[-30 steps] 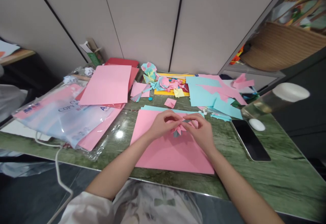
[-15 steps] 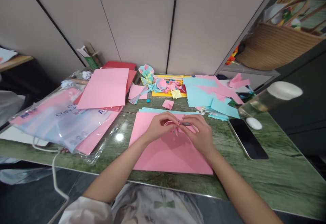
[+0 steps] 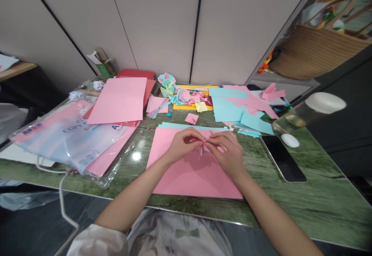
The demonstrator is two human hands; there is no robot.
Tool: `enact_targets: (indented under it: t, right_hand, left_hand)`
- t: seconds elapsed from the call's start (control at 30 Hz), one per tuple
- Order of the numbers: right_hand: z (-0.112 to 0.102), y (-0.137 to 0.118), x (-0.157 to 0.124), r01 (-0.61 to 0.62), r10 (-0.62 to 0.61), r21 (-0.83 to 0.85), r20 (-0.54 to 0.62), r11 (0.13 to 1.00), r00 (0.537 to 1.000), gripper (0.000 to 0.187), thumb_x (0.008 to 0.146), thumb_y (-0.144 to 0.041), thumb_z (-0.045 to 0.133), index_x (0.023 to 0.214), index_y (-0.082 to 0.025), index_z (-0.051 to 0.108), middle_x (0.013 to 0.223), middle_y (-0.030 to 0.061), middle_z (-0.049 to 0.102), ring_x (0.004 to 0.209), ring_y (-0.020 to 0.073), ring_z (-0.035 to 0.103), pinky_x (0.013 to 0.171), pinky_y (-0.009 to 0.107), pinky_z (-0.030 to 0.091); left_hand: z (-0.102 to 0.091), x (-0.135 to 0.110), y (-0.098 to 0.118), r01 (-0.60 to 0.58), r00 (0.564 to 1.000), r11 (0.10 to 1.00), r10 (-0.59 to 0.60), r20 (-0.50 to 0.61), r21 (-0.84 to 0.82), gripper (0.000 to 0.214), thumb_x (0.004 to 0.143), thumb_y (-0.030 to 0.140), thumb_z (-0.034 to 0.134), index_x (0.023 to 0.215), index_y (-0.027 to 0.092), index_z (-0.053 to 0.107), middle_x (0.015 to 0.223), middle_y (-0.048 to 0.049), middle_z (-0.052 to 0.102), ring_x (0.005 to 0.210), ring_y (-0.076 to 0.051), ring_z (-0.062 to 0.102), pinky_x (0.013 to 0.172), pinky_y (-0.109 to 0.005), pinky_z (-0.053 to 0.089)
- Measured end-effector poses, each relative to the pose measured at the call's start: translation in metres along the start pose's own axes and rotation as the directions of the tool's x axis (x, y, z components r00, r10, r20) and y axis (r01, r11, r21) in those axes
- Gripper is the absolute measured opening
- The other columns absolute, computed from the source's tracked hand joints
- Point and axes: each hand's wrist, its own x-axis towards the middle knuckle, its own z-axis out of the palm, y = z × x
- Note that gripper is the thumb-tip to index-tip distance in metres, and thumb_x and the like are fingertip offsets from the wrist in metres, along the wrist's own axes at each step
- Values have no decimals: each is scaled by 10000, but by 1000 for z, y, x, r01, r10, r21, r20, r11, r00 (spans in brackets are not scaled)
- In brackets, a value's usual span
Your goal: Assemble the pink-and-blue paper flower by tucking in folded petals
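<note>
Over a stack of pink paper sheets (image 3: 192, 178), both of my hands pinch one small folded pink paper piece (image 3: 200, 150). My left hand (image 3: 186, 143) grips it from the left with thumb and fingers, and my right hand (image 3: 228, 151) from the right. Narrow points of the paper stick out below the fingertips; the rest is hidden behind them. Just beyond my hands lie a small folded pink paper square (image 3: 192, 119) and a folded yellow paper piece (image 3: 201, 107).
Paper flowers (image 3: 167, 83) and blue and pink scraps (image 3: 228, 110) lie at the back. A plastic-wrapped paper pack (image 3: 84, 132) and pink sheets (image 3: 119, 101) are left. On the right are a phone (image 3: 283, 159), a white oval object (image 3: 290, 140) and a lidded bottle (image 3: 308, 110).
My right fingers have shifted slightly at the folded paper, and its points look a little different. My left hand stays nearly in place.
</note>
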Motion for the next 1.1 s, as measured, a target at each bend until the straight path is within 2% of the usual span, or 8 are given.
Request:
enact_targets:
  t: [0.2, 0.37, 0.5, 0.73, 0.9, 1.1]
  right_hand:
    - [0, 0, 1, -19, 19, 25, 10, 1000, 1000, 34, 732, -242, 635, 714, -225, 611, 795, 19, 631, 830, 180, 564, 782, 369, 423]
    - [-2, -1, 7, -178, 165, 101, 126, 979, 978, 44, 730, -252, 631, 725, -220, 602, 862, 27, 603, 889, 183, 556, 785, 345, 430]
    - [0, 0, 9, -234, 209, 119, 189, 965, 959, 51, 739, -264, 618, 775, -228, 611, 874, 28, 595, 898, 183, 554, 790, 337, 433]
    - [3, 0, 5, -144, 138, 20, 175, 989, 975, 66, 774, -267, 578, 746, -224, 620, 890, 37, 596, 917, 189, 540, 819, 352, 414]
    - [3, 0, 2, -50, 60, -69, 160, 996, 985, 83, 796, -266, 552, 771, -223, 618, 919, 40, 603, 926, 194, 532, 841, 375, 386]
    - [2, 3, 2, -95, 104, -58, 169, 994, 980, 106, 803, -264, 534, 819, -237, 635, 935, 38, 602, 930, 203, 526, 835, 389, 393]
  left_hand:
    - [1, 0, -2, 23, 999, 999, -22, -32, 40, 137, 717, 252, 634, 797, 141, 643, 813, -45, 558, 612, -101, 580, 566, -248, 485]
    - [0, 1, 3, 69, 997, 991, -64, -46, 117, 145, 713, 260, 635, 784, 134, 641, 795, -41, 567, 629, -98, 567, 590, -236, 469]
    - [-1, 3, 9, 134, 990, 980, -126, -58, 150, 179, 717, 291, 625, 783, 127, 652, 773, -53, 616, 681, -127, 583, 639, -248, 469]
    - [-2, 4, 9, 202, 976, 966, -186, -110, 162, 157, 715, 257, 611, 771, 117, 656, 775, -66, 651, 725, -152, 606, 690, -267, 481]
    - [-3, 2, 9, 159, 986, 962, -141, -93, 222, 168, 716, 266, 612, 789, 128, 675, 802, -70, 654, 734, -149, 604, 697, -264, 479]
    - [-5, 3, 13, 199, 979, 960, -188, -76, 197, 175, 733, 244, 584, 832, 143, 687, 859, -67, 674, 809, -171, 614, 741, -279, 479]
